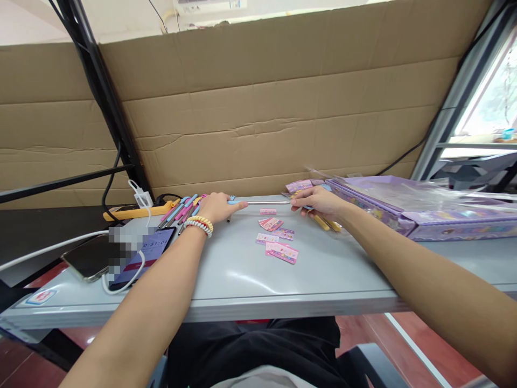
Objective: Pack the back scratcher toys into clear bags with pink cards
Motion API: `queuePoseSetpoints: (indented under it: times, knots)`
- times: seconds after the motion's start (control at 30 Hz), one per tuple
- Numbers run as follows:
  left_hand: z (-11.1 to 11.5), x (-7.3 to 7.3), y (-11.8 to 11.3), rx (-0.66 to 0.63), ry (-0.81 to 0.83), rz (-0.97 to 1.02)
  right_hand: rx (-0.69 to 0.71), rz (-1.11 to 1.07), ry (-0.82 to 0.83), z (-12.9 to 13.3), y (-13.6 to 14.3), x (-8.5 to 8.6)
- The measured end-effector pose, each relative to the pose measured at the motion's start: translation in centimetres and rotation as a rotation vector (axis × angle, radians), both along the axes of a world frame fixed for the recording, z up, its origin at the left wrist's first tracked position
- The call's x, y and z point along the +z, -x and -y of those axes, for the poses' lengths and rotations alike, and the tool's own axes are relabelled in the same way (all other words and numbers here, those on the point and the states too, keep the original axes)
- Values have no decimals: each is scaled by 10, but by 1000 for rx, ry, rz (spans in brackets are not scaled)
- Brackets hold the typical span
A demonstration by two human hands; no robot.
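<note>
My left hand [220, 207], with beaded bracelets on its wrist, is closed around the blue end of a slim silver pen-like stick [266, 202]. The stick lies level between both hands, above the back of the grey table. At its other end, my right hand [317, 200] pinches it between thumb and fingers. Something blue and yellow stick-like things [323, 222] show under the right hand; whether it touches them I cannot tell. Small pink and purple printed cards [283, 252] lie in a loose column on the table between my forearms. Beside the left hand is a pile of coloured pens [181, 209].
A purple box [404, 223] with clear plastic film stands at the right. More pink printed cards [299, 186] lie by its left corner. On the left are a dark phone [91, 256], a lit phone [151, 250] and a white cable [139, 269]. A cardboard wall [283, 108] closes the back.
</note>
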State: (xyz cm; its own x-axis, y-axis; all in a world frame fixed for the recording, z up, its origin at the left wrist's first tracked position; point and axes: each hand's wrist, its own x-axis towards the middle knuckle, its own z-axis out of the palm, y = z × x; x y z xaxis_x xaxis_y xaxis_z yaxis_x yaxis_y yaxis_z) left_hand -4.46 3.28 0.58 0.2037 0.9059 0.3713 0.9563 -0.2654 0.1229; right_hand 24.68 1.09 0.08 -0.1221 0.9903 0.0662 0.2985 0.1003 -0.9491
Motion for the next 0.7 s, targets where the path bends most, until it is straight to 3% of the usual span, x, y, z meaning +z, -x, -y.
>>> queuePoseSetpoints:
  times: [0.33, 0.7]
  knots:
    - [2, 2, 1, -46, 45, -36, 1, 133, -243, 6, 3, -1]
    - [5, 2, 1, -44, 56, -14, -22, 316, -354, 12, 7, 3]
